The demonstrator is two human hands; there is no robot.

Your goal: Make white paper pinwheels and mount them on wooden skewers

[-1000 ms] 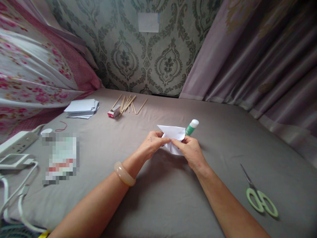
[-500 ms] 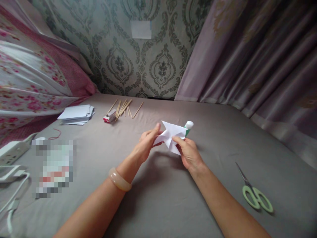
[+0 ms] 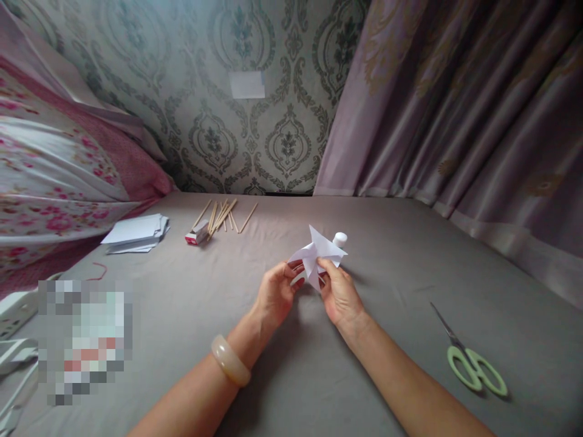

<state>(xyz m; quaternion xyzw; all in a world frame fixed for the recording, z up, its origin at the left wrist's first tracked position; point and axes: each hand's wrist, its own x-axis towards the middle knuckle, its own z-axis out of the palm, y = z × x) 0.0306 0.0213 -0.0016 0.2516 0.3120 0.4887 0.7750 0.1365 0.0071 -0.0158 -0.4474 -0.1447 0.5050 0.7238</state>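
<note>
I hold a folded white paper shape (image 3: 319, 254) with pointed flaps above the grey bedsheet (image 3: 291, 364). My left hand (image 3: 276, 296) pinches its lower left part with curled fingers; a pale bangle sits on that wrist. My right hand (image 3: 339, 295) grips the paper's middle from the right between thumb and fingers. Just behind the paper only the white cap of a glue bottle (image 3: 339, 238) shows.
Green-handled scissors (image 3: 473, 364) lie at the right. Wooden sticks (image 3: 223, 213) and a small red and white box (image 3: 195, 233) lie at the back, with a stack of white paper (image 3: 135, 232) to their left. A power strip (image 3: 13, 306) and cables sit far left. Curtains hang on the right.
The paper was turned and its flaps now stand up in points. My left hand left the top edge and took hold lower down. The view tilted upward.
</note>
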